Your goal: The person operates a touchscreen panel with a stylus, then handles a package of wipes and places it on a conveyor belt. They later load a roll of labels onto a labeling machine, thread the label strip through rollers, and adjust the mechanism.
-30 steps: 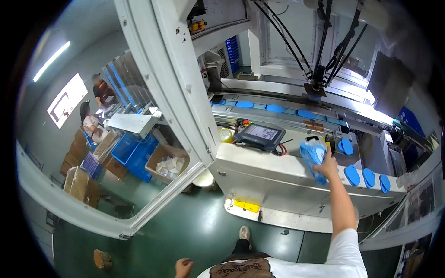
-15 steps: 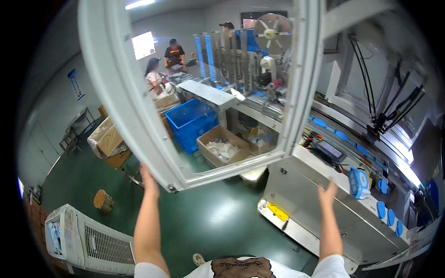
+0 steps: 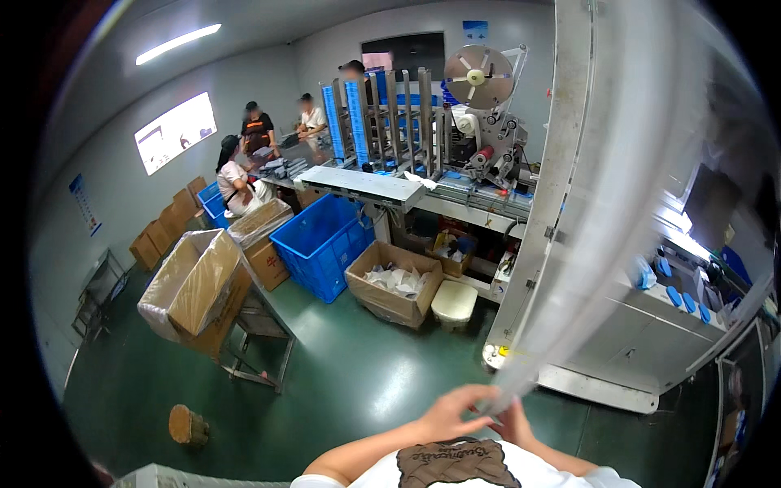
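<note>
A tall white-framed machine door point(image 3: 598, 236) with a clear pane stands edge-on at the right, smeared by motion. Its lower corner comes down between my hands, close to my body. My left hand point(image 3: 451, 413) has its fingers and thumb curled about the near edge of that corner. Just right of it, my right hand point(image 3: 514, 424) is against the frame, its fingers partly hidden behind it. Beyond the door is the white machine cabinet point(image 3: 643, 346), with blue oval pieces point(image 3: 689, 302) along its top and a blue-and-white packet point(image 3: 645, 272).
Across the green floor stand a blue crate point(image 3: 321, 252), an open carton of white scraps point(image 3: 390, 285), a cream stool point(image 3: 454, 305) and a plastic-lined carton on a stand point(image 3: 195, 285). A wooden stump point(image 3: 187, 424) is at the left. Several people work at a far table.
The door has swung rightward and toward me, from across the middle to the right. My left hand has moved right and down; my right hand has come down and left to the frame.
</note>
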The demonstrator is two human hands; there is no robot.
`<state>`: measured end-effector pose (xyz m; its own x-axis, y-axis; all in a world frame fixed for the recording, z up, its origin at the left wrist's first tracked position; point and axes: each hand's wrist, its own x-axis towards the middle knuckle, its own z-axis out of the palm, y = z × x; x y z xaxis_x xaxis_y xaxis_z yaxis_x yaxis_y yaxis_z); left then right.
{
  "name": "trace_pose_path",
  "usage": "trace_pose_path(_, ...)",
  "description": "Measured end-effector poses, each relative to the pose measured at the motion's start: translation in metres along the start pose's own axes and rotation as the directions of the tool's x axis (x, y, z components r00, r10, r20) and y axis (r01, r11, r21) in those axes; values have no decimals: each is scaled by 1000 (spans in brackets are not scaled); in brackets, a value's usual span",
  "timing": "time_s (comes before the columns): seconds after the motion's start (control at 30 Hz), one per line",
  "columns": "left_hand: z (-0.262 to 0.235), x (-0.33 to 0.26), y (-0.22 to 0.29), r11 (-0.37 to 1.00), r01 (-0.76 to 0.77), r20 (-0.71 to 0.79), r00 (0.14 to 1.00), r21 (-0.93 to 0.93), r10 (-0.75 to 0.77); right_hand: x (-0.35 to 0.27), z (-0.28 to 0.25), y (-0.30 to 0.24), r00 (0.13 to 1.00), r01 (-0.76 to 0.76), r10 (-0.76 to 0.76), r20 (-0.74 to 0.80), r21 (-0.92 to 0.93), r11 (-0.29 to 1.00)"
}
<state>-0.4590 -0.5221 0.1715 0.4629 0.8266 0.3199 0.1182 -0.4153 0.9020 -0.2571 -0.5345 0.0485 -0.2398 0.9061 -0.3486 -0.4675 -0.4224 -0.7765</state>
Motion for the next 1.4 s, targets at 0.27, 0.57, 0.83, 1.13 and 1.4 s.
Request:
trace_pose_path(0.27, -35, 7, -77, 992, -123, 372, 921, -9, 117, -81, -99, -11, 547, 585, -419, -725, -27, 811)
trace_pose_path(0.57, -112, 98, -176, 999, 26, 416, 909, 34, -38, -74, -213, -56, -124, 685, -125, -984, -176, 707)
trace_pose_path(0.83, -218, 202, -297, 955, 268, 209, 934, 131, -290, 236, -239, 39, 415, 27, 268, -869, 307, 951)
trace_pose_path(1.13, -365, 432, -346, 817, -115, 109, 992, 565, 65, 720, 47, -308, 749, 486, -656, -94, -594, 641)
trace_pose_path(1.4, -412, 757, -341, 349, -670, 389, 696, 656, 604, 871, 98, -475, 154, 46, -988, 3, -999, 5)
